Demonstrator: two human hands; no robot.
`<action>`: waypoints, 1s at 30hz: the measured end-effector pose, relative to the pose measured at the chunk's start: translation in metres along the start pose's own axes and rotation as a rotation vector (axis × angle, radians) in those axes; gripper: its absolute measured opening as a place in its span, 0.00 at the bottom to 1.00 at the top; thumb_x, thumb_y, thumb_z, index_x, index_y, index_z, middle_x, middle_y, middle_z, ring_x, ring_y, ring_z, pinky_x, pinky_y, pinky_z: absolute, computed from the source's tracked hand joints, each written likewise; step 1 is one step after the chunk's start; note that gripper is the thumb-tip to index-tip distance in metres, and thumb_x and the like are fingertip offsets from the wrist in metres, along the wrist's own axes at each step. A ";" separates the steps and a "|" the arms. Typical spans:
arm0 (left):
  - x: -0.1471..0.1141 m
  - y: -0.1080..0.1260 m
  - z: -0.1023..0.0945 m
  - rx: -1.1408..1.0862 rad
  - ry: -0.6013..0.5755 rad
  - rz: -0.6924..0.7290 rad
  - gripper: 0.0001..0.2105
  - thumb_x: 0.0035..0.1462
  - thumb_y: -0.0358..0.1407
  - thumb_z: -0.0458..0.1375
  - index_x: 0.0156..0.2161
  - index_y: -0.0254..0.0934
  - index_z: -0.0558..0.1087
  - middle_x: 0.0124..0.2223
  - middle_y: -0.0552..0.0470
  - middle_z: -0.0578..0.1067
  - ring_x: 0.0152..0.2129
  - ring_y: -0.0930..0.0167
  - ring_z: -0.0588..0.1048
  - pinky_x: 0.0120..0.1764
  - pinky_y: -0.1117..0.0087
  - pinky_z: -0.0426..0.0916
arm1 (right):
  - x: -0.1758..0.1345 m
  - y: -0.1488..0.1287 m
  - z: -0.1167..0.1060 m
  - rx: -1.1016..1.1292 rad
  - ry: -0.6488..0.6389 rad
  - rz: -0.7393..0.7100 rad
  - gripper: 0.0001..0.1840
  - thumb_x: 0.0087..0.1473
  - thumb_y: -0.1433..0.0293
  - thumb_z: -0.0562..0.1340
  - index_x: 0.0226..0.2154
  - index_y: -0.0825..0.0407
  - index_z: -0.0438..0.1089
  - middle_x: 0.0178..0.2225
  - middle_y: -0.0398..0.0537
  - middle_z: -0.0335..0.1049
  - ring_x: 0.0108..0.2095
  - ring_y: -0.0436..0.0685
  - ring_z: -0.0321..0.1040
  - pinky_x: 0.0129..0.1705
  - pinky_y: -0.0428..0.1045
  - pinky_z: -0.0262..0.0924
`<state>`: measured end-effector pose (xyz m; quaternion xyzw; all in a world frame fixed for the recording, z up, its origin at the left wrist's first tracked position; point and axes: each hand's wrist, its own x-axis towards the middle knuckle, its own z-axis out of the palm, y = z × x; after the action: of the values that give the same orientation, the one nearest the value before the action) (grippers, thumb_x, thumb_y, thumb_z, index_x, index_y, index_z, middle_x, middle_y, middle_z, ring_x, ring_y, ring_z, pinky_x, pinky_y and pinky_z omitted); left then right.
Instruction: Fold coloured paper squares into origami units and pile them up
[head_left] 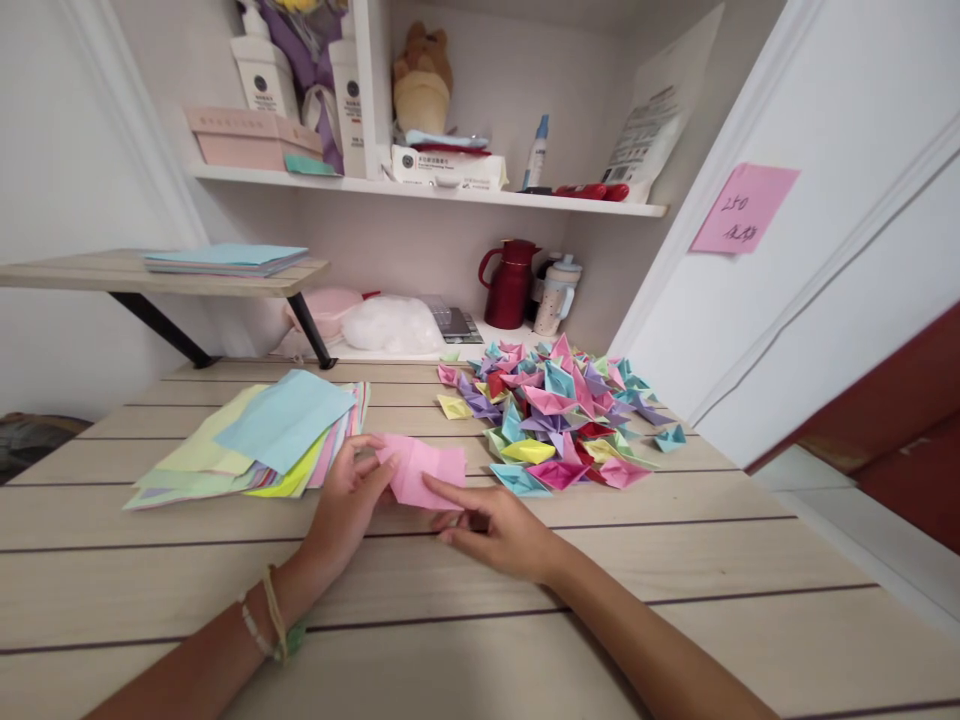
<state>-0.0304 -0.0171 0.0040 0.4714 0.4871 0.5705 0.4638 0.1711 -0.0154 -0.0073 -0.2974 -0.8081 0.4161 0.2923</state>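
A creased sheet of pink origami paper [431, 465] is held up just above the table. My left hand [352, 490] pinches its left edge between thumb and fingers. At its lower right, my right hand [487, 525] has the index finger stretched across the paper's face, with the thumb apart below it. Whether the right fingers behind the sheet grip it is hidden. To the left lies a stack of coloured paper sheets [289, 420], a light blue one on top. On the right is a heap of folded paper boats [551, 400] in many colours.
The slatted wooden table [420, 600] meets a white shelf unit [465, 195] behind. A small raised shelf [75, 270] on black legs bears more paper sheets [225, 258]. A red jug [512, 285] and a pale bottle [556, 295] stand at the back.
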 end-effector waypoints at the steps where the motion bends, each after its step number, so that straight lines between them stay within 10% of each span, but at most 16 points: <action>1: -0.001 0.001 0.000 0.058 -0.021 0.017 0.10 0.46 0.37 0.61 0.35 0.38 0.67 0.18 0.62 0.65 0.17 0.75 0.67 0.23 0.76 0.61 | 0.000 -0.001 -0.001 0.000 0.001 -0.001 0.33 0.51 0.71 0.60 0.58 0.45 0.53 0.34 0.44 0.73 0.24 0.47 0.61 0.28 0.43 0.59; 10: -0.004 0.007 0.001 0.221 -0.116 0.050 0.08 0.45 0.34 0.61 0.34 0.36 0.75 0.17 0.60 0.62 0.16 0.75 0.61 0.20 0.76 0.54 | 0.003 -0.008 -0.013 0.024 0.235 -0.020 0.15 0.44 0.70 0.65 0.38 0.49 0.74 0.36 0.48 0.70 0.28 0.51 0.64 0.26 0.44 0.57; 16: -0.011 0.000 0.004 0.074 -0.403 -0.015 0.16 0.42 0.33 0.64 0.40 0.38 0.72 0.32 0.52 0.75 0.29 0.70 0.72 0.33 0.72 0.66 | 0.006 0.000 -0.014 0.121 0.404 0.010 0.09 0.43 0.63 0.66 0.23 0.52 0.72 0.28 0.47 0.70 0.29 0.53 0.65 0.27 0.46 0.57; 21: -0.011 -0.005 0.005 0.055 -0.369 -0.032 0.11 0.45 0.34 0.63 0.37 0.37 0.72 0.33 0.50 0.77 0.31 0.69 0.74 0.36 0.70 0.67 | 0.006 0.004 -0.013 0.148 0.452 0.091 0.11 0.40 0.63 0.68 0.20 0.53 0.70 0.21 0.43 0.65 0.24 0.50 0.59 0.25 0.45 0.52; 30: -0.006 -0.007 -0.001 0.172 -0.287 0.056 0.07 0.49 0.36 0.60 0.35 0.35 0.72 0.28 0.52 0.75 0.26 0.71 0.73 0.33 0.71 0.67 | 0.008 0.001 -0.010 0.502 0.360 0.209 0.25 0.47 0.61 0.64 0.48 0.52 0.66 0.26 0.42 0.68 0.25 0.48 0.60 0.27 0.44 0.54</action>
<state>-0.0298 -0.0222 -0.0038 0.5994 0.4497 0.4662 0.4702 0.1735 -0.0044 -0.0017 -0.3663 -0.5805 0.5709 0.4505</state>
